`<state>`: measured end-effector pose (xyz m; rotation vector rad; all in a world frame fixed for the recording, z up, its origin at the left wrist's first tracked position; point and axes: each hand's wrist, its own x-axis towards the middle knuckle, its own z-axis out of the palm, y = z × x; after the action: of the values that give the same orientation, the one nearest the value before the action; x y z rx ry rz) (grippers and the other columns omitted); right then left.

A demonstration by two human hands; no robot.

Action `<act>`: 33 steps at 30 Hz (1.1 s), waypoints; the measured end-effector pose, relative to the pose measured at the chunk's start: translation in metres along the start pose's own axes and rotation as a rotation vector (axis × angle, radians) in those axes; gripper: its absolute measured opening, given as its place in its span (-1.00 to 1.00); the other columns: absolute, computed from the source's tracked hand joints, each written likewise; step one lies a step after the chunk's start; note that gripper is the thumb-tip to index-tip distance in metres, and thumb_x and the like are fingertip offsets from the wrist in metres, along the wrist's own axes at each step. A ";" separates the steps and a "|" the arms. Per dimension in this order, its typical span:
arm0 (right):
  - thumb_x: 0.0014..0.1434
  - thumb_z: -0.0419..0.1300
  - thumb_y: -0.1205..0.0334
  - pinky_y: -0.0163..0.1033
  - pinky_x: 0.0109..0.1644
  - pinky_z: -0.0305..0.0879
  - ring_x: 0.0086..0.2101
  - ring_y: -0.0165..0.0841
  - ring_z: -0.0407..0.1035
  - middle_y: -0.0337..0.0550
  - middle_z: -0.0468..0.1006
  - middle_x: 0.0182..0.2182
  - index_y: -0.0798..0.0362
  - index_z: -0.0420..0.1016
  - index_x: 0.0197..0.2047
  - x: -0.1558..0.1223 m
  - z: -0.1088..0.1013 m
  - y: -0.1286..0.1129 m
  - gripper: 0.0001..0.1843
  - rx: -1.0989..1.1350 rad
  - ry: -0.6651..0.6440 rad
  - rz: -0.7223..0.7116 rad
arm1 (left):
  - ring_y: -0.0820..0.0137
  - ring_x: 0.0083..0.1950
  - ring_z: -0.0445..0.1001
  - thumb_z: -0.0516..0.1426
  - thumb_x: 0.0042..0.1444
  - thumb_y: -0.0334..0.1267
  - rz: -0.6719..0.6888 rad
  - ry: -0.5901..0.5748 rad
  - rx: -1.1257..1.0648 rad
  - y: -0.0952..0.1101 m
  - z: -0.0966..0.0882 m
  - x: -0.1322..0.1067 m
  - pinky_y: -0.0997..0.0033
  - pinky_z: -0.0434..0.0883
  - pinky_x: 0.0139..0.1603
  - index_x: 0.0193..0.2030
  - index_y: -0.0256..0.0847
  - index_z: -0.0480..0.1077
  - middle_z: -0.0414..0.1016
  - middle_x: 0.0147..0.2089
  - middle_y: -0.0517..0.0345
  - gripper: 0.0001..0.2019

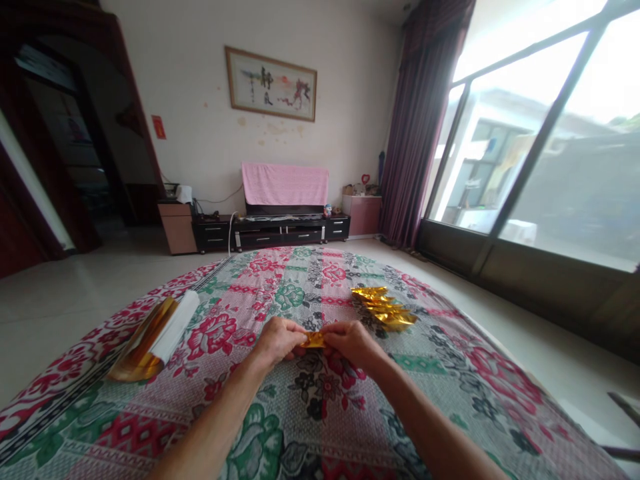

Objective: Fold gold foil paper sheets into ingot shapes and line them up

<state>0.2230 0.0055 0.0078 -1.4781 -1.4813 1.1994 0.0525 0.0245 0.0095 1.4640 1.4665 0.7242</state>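
Observation:
My left hand [281,339] and my right hand [351,339] meet over the middle of the table, each pinching one end of a small piece of gold foil paper [315,340]. The foil is shiny and looks folded into a narrow strip; my fingers cover both its ends. Beyond my right hand, to the right, lies a row of several folded gold foil pieces [384,308], overlapping one another. Off to the left rests a curled stack of gold foil sheets [145,340], with a white sheet [175,327] along its right side.
A patterned floral cloth [260,407] in red, green and grey covers the round table. Past its far edge stand a low black TV cabinet [280,237] and a television under a pink cloth [286,184]. Large windows [525,153] run along the right, beside a purple curtain [415,133].

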 end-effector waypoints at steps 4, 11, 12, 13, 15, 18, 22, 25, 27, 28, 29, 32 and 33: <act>0.03 0.06 0.42 -0.53 -0.58 0.20 -0.64 -0.57 0.30 -0.30 0.47 -0.67 0.11 0.56 -0.25 0.001 0.000 -0.001 -0.73 0.066 -0.005 0.044 | 0.40 -0.46 0.51 0.13 -0.12 -0.35 -0.016 -0.012 -0.031 0.001 -0.003 0.000 0.63 0.26 -0.63 -0.28 -0.30 0.51 0.56 -0.45 0.08 -0.77; 0.03 0.05 0.43 -0.54 -0.61 0.15 -0.67 -0.58 0.27 -0.31 0.47 -0.69 0.11 0.57 -0.25 0.001 0.001 -0.001 -0.71 0.030 -0.001 0.041 | 0.41 -0.47 0.50 0.12 -0.12 -0.37 -0.010 -0.001 -0.033 0.001 0.000 -0.001 0.62 0.29 -0.61 -0.27 -0.32 0.52 0.56 -0.46 0.07 -0.76; 0.04 0.05 0.42 -0.54 -0.61 0.15 -0.67 -0.58 0.27 -0.31 0.47 -0.69 0.11 0.57 -0.25 0.001 0.001 -0.001 -0.71 0.027 -0.005 0.034 | 0.41 -0.47 0.50 0.12 -0.12 -0.37 -0.008 0.004 -0.034 0.001 0.000 -0.001 0.62 0.29 -0.61 -0.27 -0.32 0.52 0.56 -0.47 0.07 -0.76; 0.04 0.05 0.42 -0.53 -0.60 0.15 -0.67 -0.58 0.26 -0.31 0.47 -0.69 0.12 0.57 -0.25 0.000 0.000 -0.002 -0.71 0.025 -0.008 0.027 | 0.41 -0.47 0.51 0.12 -0.12 -0.37 -0.007 0.005 -0.035 0.000 0.001 -0.001 0.62 0.30 -0.61 -0.27 -0.32 0.52 0.56 -0.47 0.07 -0.76; 0.04 0.04 0.43 -0.53 -0.60 0.17 -0.67 -0.58 0.26 -0.31 0.46 -0.69 0.13 0.58 -0.26 -0.001 0.000 -0.003 -0.70 0.025 -0.016 0.010 | 0.40 -0.46 0.51 0.12 -0.13 -0.38 -0.003 0.005 -0.036 0.000 0.001 -0.001 0.62 0.30 -0.61 -0.28 -0.31 0.52 0.56 -0.46 0.08 -0.76; 0.03 0.03 0.45 -0.53 -0.60 0.17 -0.67 -0.58 0.26 -0.31 0.45 -0.70 0.14 0.58 -0.28 -0.003 0.001 -0.005 -0.70 0.019 -0.023 -0.012 | 0.39 -0.44 0.52 0.12 -0.14 -0.38 0.001 0.001 -0.037 -0.001 0.001 0.000 0.62 0.31 -0.60 -0.28 -0.29 0.52 0.56 -0.45 0.09 -0.76; 0.03 0.03 0.46 -0.54 -0.61 0.15 -0.67 -0.59 0.24 -0.30 0.45 -0.69 0.15 0.58 -0.26 -0.003 0.001 -0.006 -0.69 0.011 -0.025 -0.009 | 0.40 -0.45 0.52 0.12 -0.14 -0.38 0.000 -0.005 -0.041 -0.001 0.002 0.001 0.62 0.30 -0.61 -0.29 -0.28 0.52 0.56 -0.46 0.11 -0.77; 0.03 0.02 0.44 -0.53 -0.60 0.16 -0.67 -0.59 0.25 -0.29 0.46 -0.68 0.14 0.57 -0.24 -0.001 0.000 -0.004 -0.68 0.003 -0.026 -0.002 | 0.39 -0.45 0.52 0.13 -0.13 -0.38 -0.013 -0.001 -0.048 0.001 0.001 0.000 0.62 0.29 -0.61 -0.28 -0.30 0.51 0.56 -0.48 0.10 -0.77; 0.03 0.03 0.43 -0.52 -0.59 0.16 -0.68 -0.59 0.24 -0.29 0.47 -0.67 0.13 0.57 -0.24 0.000 -0.001 -0.001 -0.68 -0.007 -0.026 0.007 | 0.39 -0.45 0.52 0.13 -0.12 -0.37 -0.023 0.004 -0.050 0.003 0.001 -0.001 0.62 0.29 -0.61 -0.28 -0.31 0.50 0.55 -0.48 0.10 -0.77; 0.03 0.03 0.42 -0.51 -0.59 0.16 -0.68 -0.58 0.24 -0.28 0.47 -0.67 0.13 0.57 -0.23 0.001 -0.001 0.000 -0.69 -0.012 -0.028 0.012 | 0.38 -0.45 0.52 0.13 -0.11 -0.37 -0.027 0.007 -0.047 0.003 0.000 -0.001 0.62 0.29 -0.62 -0.27 -0.32 0.50 0.55 -0.48 0.09 -0.77; 0.03 0.03 0.41 -0.51 -0.60 0.16 -0.68 -0.58 0.23 -0.28 0.48 -0.67 0.13 0.57 -0.24 0.002 -0.001 0.001 -0.69 -0.013 -0.030 0.015 | 0.38 -0.45 0.52 0.13 -0.11 -0.36 -0.027 0.009 -0.042 0.003 0.000 -0.001 0.62 0.28 -0.62 -0.27 -0.32 0.50 0.55 -0.48 0.08 -0.77; 0.01 0.05 0.42 -0.50 -0.60 0.15 -0.68 -0.58 0.24 -0.29 0.48 -0.67 0.12 0.57 -0.24 0.002 -0.002 0.001 -0.69 -0.004 -0.042 0.017 | 0.39 -0.46 0.52 0.13 -0.11 -0.37 -0.015 0.007 -0.029 0.001 0.000 0.000 0.62 0.28 -0.63 -0.27 -0.31 0.50 0.56 -0.47 0.09 -0.77; 0.00 0.06 0.44 -0.51 -0.60 0.15 -0.68 -0.58 0.24 -0.29 0.47 -0.67 0.12 0.57 -0.24 0.002 -0.002 0.000 -0.69 0.001 -0.042 0.016 | 0.39 -0.46 0.52 0.13 -0.12 -0.36 -0.011 0.004 -0.027 0.001 0.000 0.001 0.62 0.27 -0.63 -0.27 -0.31 0.50 0.56 -0.47 0.09 -0.77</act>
<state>0.2247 0.0075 0.0077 -1.4748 -1.4988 1.2473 0.0528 0.0252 0.0104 1.4337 1.4615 0.7379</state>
